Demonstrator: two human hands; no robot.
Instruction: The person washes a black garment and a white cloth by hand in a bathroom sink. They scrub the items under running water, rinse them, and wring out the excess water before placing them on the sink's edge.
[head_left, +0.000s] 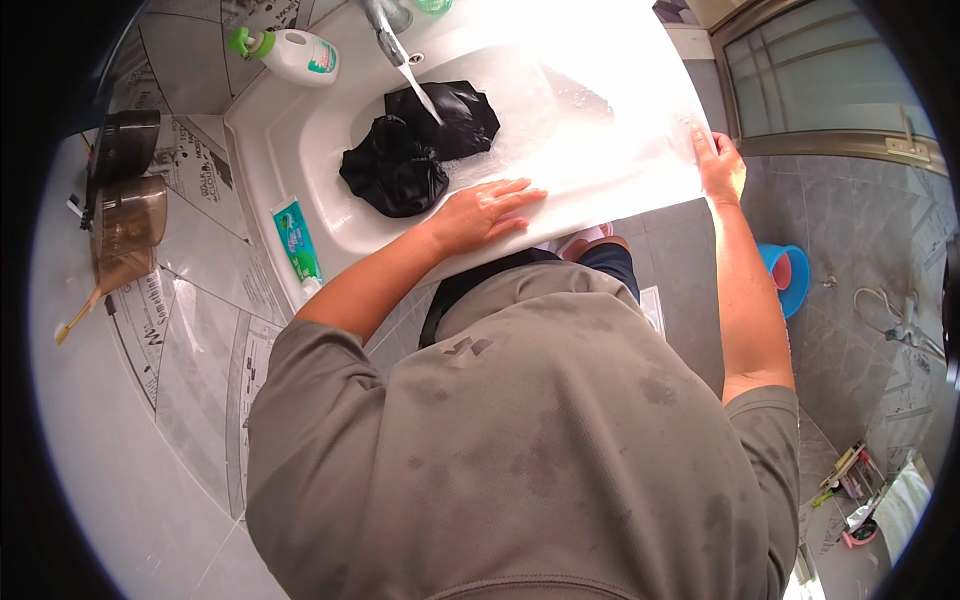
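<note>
A wet black cloth (393, 172), perhaps a garment, lies bunched in the bowl of a white washbasin (283, 140). Water runs onto it from a chrome faucet (388, 38). My left hand (488, 213) rests flat on the basin's front rim, just right of the cloth, fingers stretched out and holding nothing. At the basin's right end, my right hand (719, 168) is closed around the edge, with one digit on top and the others along the side. Strong glare washes out the counter between my hands.
A white pump bottle with a green top (300, 57) stands at the back left. A green toothpaste tube (297, 243) lies on the left rim. Brown cups (130, 215) hang on the left wall. On the right are a blue bucket (795, 281) and a framed glass door (825, 75).
</note>
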